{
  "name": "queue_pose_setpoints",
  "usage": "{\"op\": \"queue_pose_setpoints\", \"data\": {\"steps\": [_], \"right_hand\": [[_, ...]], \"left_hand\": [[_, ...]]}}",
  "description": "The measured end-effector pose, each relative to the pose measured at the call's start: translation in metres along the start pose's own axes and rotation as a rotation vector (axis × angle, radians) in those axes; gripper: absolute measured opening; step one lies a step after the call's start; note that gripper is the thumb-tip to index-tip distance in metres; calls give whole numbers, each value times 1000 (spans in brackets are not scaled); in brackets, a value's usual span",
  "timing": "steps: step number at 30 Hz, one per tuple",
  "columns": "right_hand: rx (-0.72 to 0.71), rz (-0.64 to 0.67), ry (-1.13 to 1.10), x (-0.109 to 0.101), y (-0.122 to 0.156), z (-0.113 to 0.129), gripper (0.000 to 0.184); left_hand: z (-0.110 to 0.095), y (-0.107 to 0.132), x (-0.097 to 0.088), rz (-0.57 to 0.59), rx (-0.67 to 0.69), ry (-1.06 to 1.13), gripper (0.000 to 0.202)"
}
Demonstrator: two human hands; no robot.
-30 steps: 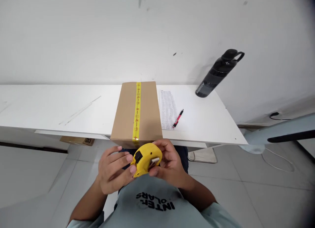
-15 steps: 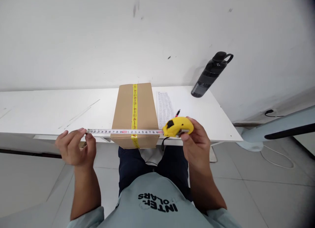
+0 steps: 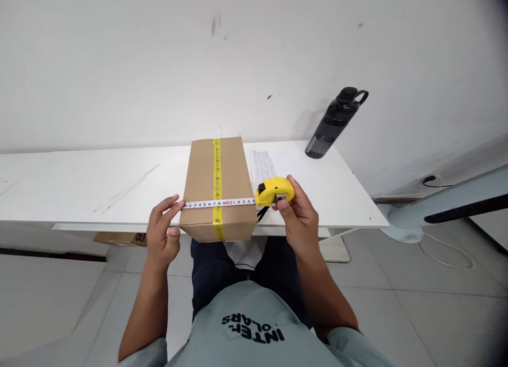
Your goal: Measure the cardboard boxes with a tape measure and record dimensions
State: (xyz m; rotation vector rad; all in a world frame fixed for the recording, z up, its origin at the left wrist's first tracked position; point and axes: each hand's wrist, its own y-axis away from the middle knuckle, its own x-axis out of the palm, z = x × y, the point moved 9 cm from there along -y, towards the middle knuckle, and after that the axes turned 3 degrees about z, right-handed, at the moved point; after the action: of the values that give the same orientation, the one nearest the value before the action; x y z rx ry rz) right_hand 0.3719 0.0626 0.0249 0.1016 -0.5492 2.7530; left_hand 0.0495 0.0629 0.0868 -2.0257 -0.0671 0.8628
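A brown cardboard box (image 3: 234, 168) with a strip of yellow printed tape along its top stands at the front edge of the white table. Across the box top, near its front, stretches the pulled-out blade (image 3: 206, 203) of a yellow tape measure (image 3: 280, 189). My right hand (image 3: 299, 216) is closed around the tape measure's case, just beyond the box's right edge. At the left edge of the box, my left hand (image 3: 162, 232) keeps the blade's end in place with its fingertips; the thumb sits lower, apart from the blade.
A black bottle (image 3: 331, 122) stands at the back right of the white table (image 3: 99, 182). A written sheet of paper (image 3: 262, 165) lies right of the box. Behind the table rises a white wall. Another carton (image 3: 119, 238) shows below the table at left.
Both hands have come closer together, and the blade between them is shorter. Its end moved right to the box's left edge, and the case moved left to the right edge.
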Motion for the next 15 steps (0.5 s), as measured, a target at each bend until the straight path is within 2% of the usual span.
{"op": "queue_pose_setpoints", "data": {"steps": [4,15], "right_hand": [[-11,12,12,1,0,2,58],[-43,3,-27,3,-2,7,51]], "left_hand": [[4,3,2,-30,-34,22,51],[2,6,6,6,-18,-75,55]]}}
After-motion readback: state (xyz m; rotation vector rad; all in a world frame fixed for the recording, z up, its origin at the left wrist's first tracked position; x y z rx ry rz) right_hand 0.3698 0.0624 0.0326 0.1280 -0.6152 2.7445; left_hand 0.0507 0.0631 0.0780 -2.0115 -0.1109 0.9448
